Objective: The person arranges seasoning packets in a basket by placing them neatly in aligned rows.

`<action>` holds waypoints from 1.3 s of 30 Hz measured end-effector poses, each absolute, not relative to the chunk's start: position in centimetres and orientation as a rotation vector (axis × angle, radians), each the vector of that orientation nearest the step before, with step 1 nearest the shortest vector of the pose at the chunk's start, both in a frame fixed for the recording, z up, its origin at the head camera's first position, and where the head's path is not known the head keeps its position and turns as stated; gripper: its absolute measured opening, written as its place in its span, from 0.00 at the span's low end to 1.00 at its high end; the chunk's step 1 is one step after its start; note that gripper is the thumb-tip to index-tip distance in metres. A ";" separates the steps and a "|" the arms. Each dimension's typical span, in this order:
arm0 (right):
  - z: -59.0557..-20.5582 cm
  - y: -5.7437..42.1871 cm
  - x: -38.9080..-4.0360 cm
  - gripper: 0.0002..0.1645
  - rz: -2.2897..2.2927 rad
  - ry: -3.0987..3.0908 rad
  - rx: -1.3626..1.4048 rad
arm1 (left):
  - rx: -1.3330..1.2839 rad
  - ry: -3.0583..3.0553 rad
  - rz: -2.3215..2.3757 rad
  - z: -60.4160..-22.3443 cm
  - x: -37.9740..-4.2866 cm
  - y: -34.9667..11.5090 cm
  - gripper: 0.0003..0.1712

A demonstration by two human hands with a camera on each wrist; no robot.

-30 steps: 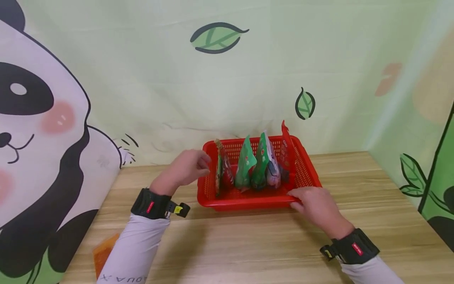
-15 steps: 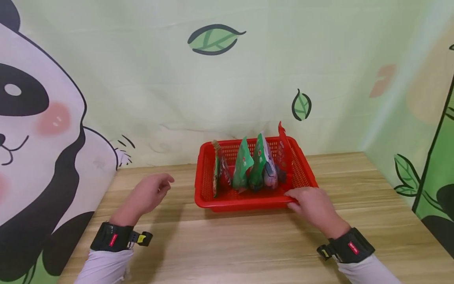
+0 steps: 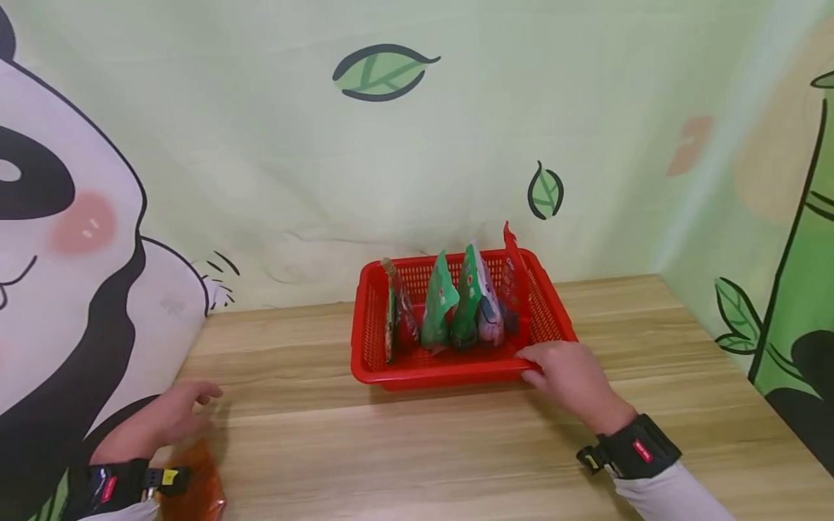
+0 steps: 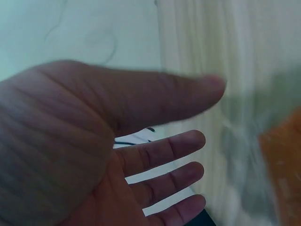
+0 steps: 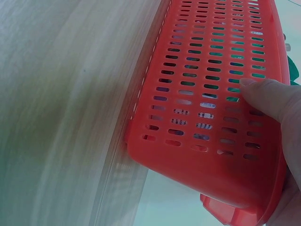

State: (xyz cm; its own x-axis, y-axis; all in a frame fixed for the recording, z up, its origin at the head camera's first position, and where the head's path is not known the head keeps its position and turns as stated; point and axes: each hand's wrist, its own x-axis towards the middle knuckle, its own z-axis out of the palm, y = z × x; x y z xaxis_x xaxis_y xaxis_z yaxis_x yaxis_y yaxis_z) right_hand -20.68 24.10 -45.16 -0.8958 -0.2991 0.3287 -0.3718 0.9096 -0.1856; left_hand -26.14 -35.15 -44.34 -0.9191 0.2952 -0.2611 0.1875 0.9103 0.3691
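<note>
My right hand [image 3: 567,380] grips the near rim of a red plastic basket [image 3: 449,374] at its right corner. In the right wrist view the thumb [image 5: 263,94] lies against the slotted basket wall [image 5: 188,155], and the other fingers are partly out of sight. Over the left side of the table, my left hand [image 3: 172,416] holds nothing, its fingers spread apart in the left wrist view. Just below it in the head view lies an orange packet [image 3: 202,485], partly covered by the wrist strap. That orange packet [image 4: 287,165] appears apart from the fingers.
Several bags stand upright in the basket: a green bag [image 3: 438,307], another green bag [image 3: 465,304], a red bag [image 3: 516,282] and a dark red bag [image 3: 405,318]. A wooden table [image 3: 365,456] meets a printed cloth backdrop [image 3: 274,166] behind.
My left hand has moved away from the basket's left side, leftward and toward me, over to the orange packet. The right hand stays on the basket rim.
</note>
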 end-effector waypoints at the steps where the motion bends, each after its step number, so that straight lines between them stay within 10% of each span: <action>1: -45.2 24.1 -20.7 0.19 0.346 -2.778 0.500 | 0.295 2.722 0.500 -44.4 -26.0 -35.4 0.30; 10: -45.4 24.2 -20.6 0.18 0.344 -2.777 0.488 | 0.104 2.567 0.551 -45.2 -24.6 -35.9 0.52; 22: -45.3 24.1 -20.7 0.19 0.327 -2.761 0.499 | 0.007 2.654 0.416 -46.4 -23.7 -36.6 0.55; 39: -45.5 24.1 -20.8 0.19 0.338 -2.736 0.509 | -0.044 2.574 0.552 -47.5 -23.4 -37.1 0.37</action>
State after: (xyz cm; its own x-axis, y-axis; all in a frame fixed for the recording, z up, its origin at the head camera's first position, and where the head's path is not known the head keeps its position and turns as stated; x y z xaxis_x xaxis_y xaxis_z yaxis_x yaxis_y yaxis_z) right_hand -20.76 24.12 -45.52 -0.8792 -0.3043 0.3666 -0.3843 0.9077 -0.1683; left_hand -23.43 -37.06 -47.49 -0.8727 0.0719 -0.4829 -0.1325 0.9171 0.3759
